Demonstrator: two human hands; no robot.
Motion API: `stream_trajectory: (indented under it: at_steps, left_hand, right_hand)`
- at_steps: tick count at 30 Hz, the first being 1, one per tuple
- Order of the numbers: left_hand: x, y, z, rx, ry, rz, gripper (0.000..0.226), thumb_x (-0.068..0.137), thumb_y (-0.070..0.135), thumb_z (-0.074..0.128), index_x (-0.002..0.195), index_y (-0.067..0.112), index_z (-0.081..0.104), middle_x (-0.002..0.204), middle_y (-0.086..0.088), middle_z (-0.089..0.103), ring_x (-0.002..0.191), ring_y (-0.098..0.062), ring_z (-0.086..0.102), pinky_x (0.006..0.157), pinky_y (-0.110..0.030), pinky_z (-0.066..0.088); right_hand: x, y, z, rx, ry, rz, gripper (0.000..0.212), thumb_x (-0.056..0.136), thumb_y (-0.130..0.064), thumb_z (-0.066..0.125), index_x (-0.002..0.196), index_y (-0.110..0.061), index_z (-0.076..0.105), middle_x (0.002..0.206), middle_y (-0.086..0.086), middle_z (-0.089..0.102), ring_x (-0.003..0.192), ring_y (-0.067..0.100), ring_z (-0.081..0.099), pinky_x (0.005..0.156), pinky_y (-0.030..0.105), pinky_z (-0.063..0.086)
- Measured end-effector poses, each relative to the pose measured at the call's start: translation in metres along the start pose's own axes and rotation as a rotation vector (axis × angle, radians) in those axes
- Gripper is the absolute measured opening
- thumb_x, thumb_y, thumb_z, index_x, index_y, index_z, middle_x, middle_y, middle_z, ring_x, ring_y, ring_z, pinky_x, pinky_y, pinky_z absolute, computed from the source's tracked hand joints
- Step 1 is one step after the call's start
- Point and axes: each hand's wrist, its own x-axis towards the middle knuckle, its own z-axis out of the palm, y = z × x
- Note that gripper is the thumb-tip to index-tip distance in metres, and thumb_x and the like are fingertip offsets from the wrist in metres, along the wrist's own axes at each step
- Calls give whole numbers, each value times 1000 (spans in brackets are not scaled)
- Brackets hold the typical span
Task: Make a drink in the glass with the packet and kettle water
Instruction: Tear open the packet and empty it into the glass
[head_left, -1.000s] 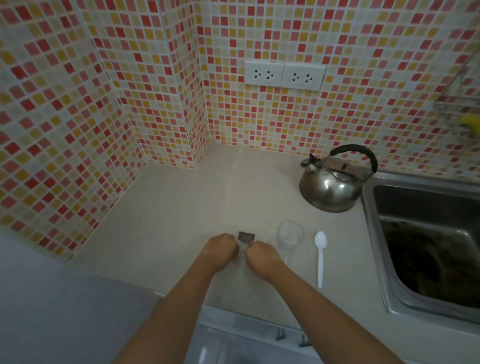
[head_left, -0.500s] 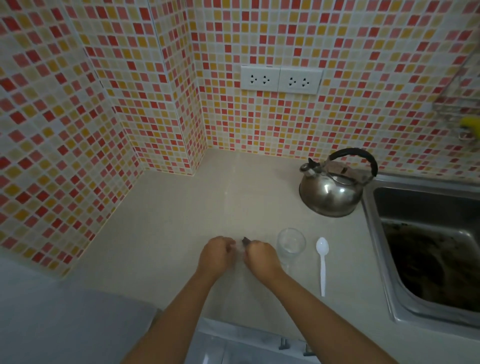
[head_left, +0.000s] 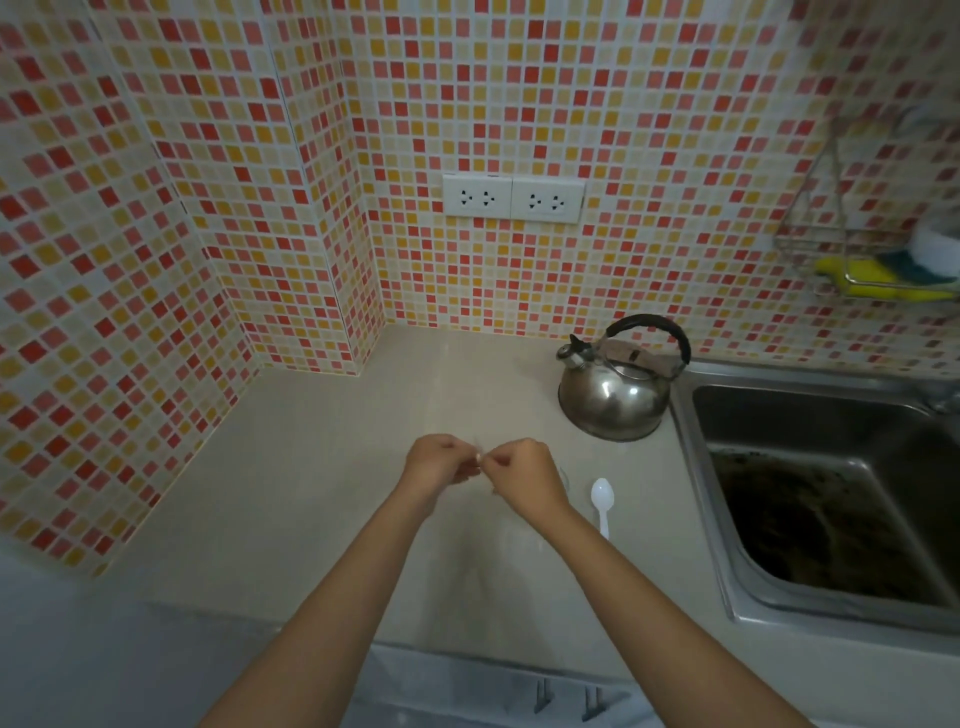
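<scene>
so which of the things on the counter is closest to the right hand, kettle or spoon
The white plastic spoon, lying just beside the right hand toward the sink. The steel kettle stands farther back, near the tiled wall.

We can read no text, label, brand or number anywhere. The kettle shows bare metal with no legible marking, the two wall sockets carry only their pin holes, and whatever our hands pinch between them is too hidden and blurred to show any print.
</scene>
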Motion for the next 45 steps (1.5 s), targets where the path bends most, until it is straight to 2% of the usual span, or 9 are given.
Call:
stream_trajectory:
  at_steps: [7, 12, 19, 25, 29, 32, 36, 39, 45]
  left_hand:
    - [-11, 18, 29, 57, -125, 114, 27, 80, -14, 59, 63, 7, 62, 55, -7, 62, 44, -5, 60, 53, -12, 52]
    - [-14, 28, 51, 193, -117, 212, 11, 78, -8, 66, 74, 2, 66, 62, -11, 60, 55, -14, 57, 53, -14, 51]
    - [-20, 31, 64, 315, -144, 271, 4, 81, -4, 63, 83, -2, 66, 76, -19, 66, 58, -16, 61, 58, -18, 56]
    - [-22, 28, 69, 633, 19, 402, 6, 80, 9, 67, 75, 10, 64, 72, -2, 62, 71, -21, 60, 65, -31, 49]
    - [-23, 24, 74, 930, 75, 646, 28, 84, 22, 63, 112, 20, 65, 103, -2, 68, 96, -21, 61, 68, -30, 48]
    - [-21, 21, 70, 907, -79, 814, 39, 89, 19, 58, 127, 25, 62, 127, 3, 63, 116, -17, 52, 89, -29, 47]
    - [-18, 14, 63, 794, -177, 834, 44, 83, 41, 64, 126, 29, 61, 121, 6, 67, 110, -10, 57, 90, -22, 45]
    - [-17, 7, 63, 805, -169, 825, 69, 73, 50, 75, 134, 27, 53, 128, 6, 62, 115, -11, 55, 91, -17, 38]
    - [-13, 1, 66, 714, -77, 878, 59, 77, 36, 76, 132, 21, 58, 122, 2, 67, 109, -14, 58, 91, -21, 43]
  right_hand:
    - [-2, 13, -34, 351, 26, 224, 41, 86, -32, 65, 57, -4, 64, 53, 7, 62, 40, 16, 61, 44, 25, 47]
    - [-6, 20, -56, 376, 30, 257, 34, 90, -14, 59, 83, 18, 65, 56, 11, 60, 34, 10, 58, 41, 22, 46]
    - [-9, 23, -72, 151, 29, 206, 21, 84, -3, 55, 69, 6, 66, 57, 13, 61, 42, 18, 62, 47, 26, 50]
    - [-10, 22, -80, -163, 41, 153, 30, 79, -8, 58, 51, -3, 50, 57, 27, 63, 43, 28, 63, 56, 38, 56]
    - [-10, 21, -87, -224, 31, 173, 30, 81, -13, 61, 54, -1, 56, 54, 20, 62, 45, 30, 64, 49, 29, 50]
    - [-6, 17, -98, -150, -38, 278, 23, 83, -15, 61, 69, 3, 67, 55, 10, 61, 41, 19, 58, 49, 25, 47]
    - [-4, 14, -108, -90, -23, 256, 19, 83, -10, 58, 69, 0, 68, 51, 5, 58, 36, 14, 52, 47, 22, 45]
    - [-7, 12, -110, -73, -6, 211, 21, 84, -10, 59, 72, 3, 70, 51, 5, 57, 36, 14, 49, 47, 22, 44]
    - [-6, 10, -113, -45, -25, 225, 18, 82, -11, 61, 77, 3, 71, 55, 6, 59, 39, 16, 48, 49, 24, 44]
